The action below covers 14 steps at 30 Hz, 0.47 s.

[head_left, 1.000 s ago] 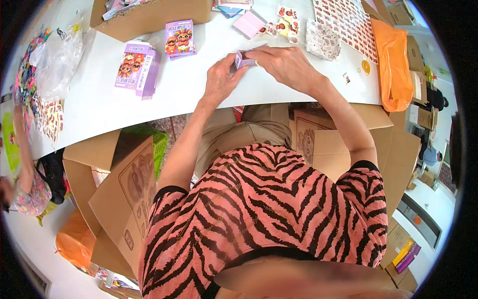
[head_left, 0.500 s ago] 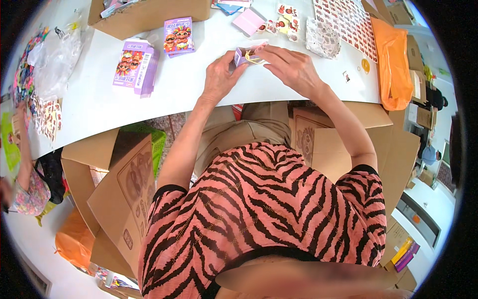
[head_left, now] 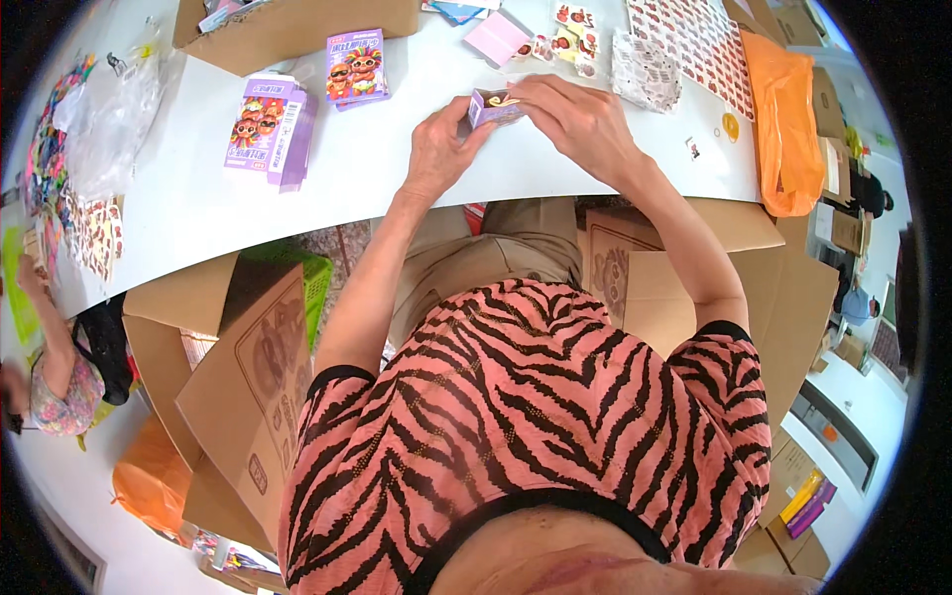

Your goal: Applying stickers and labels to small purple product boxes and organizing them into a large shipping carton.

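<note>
left hand clasped on small purple box; right hand gripping same box from other side | above white bench | purple cartons left of box

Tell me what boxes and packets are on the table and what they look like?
Small purple box: held between the left hand and right hand, near the table's front edge.
Flat purple carton: lying left of the hands, cartoon faces on it.
Second purple carton: further back, same cartoon picture.
Pink square packet: behind the hands.
Brown cardboard box: at the table's far edge.
Orange bag: at the right end.
</note>
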Tool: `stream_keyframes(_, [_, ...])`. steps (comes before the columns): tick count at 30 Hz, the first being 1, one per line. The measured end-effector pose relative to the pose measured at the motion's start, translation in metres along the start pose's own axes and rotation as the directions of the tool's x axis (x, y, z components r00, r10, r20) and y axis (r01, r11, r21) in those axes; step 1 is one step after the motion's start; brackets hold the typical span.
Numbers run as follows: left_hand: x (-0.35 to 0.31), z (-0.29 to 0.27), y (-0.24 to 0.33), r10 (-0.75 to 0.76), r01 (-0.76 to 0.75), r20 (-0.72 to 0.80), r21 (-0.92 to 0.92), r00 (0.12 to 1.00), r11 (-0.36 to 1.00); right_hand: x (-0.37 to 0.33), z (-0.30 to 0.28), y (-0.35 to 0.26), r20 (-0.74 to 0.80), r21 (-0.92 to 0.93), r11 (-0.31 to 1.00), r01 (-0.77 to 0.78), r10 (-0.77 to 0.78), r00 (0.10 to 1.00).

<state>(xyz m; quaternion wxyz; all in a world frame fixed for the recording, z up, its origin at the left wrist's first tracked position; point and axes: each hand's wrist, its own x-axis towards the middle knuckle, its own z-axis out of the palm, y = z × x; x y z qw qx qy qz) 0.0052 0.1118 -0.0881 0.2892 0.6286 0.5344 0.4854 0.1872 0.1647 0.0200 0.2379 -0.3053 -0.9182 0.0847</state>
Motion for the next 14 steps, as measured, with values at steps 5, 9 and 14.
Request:
stream_keyframes(5, [0.0,-0.004,0.003,-0.015,0.015,0.022,0.032,1.0,0.999,-0.004,-0.006,-0.005,0.266,0.064,0.99,-0.125,0.103,0.958])
stream_keyframes(9, [0.0,-0.005,0.004,-0.024,0.023,0.035,0.026,0.999,0.999,0.005,-0.011,-0.011,0.442,0.078,0.965,-0.25,0.191,0.877])
stream_keyframes(14, [0.0,-0.005,0.004,0.012,-0.014,0.044,0.05,0.999,0.999,0.023,-0.01,-0.011,0.664,-0.071,0.961,-0.267,0.246,0.707])
